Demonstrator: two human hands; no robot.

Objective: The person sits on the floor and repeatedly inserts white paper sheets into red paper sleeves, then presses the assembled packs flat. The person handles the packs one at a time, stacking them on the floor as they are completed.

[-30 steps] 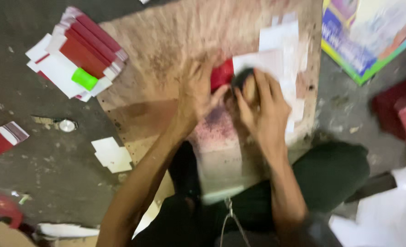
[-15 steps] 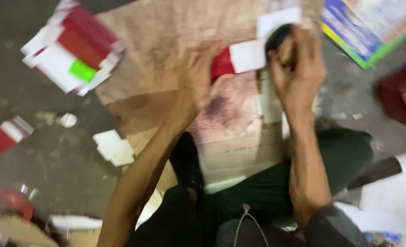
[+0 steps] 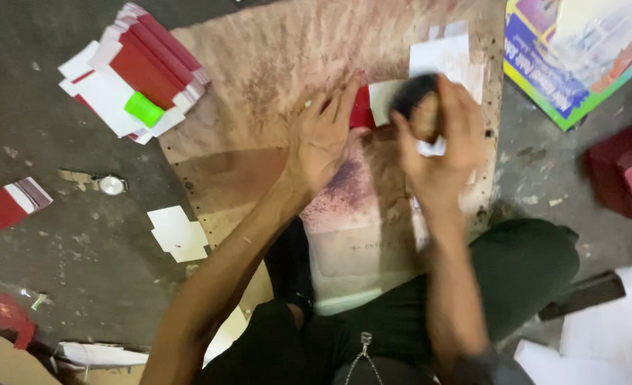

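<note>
Left hand (image 3: pixel 327 135): flat, fingers spread, pressing down on the board at centre frame; fingertips touch the red piece.
Right hand (image 3: pixel 437 139): clenched round a dark brush, just right of the left hand; blurred.
Brush (image 3: pixel 414 96): black round head with a pale grip, held over the white paper; whether it touches the paper cannot be told.
Red piece (image 3: pixel 361 110): small, red, lies between the two hands, partly under the left fingertips.
White paper (image 3: pixel 441 57): several sheets, upper centre-right, joined to the red piece and running under the right hand.
Board (image 3: pixel 273 64): brown, stained red and purple, fills the upper middle of the frame; dotted holes along its left edge.
Legs (image 3: pixel 522 264): dark trousers, lower centre and lower right, folded under the board's near end.
Stack (image 3: pixel 134 71): red and white folded pieces, upper left, just beside the board.
Green tube (image 3: pixel 143 109): lies on the stack.
White cards (image 3: pixel 178 234): lower left of the board, on the floor.
Red card (image 3: pixel 6 205): far left, with a striped end.
Watch (image 3: pixel 109 185): left, on the floor between stack and red card.
Poster (image 3: pixel 579 50): coloured print, upper right corner.
Red box (image 3: pixel 626 175): right edge.
Floor (image 3: pixel 81 285): dark, gritty, scattered with scraps.
</note>
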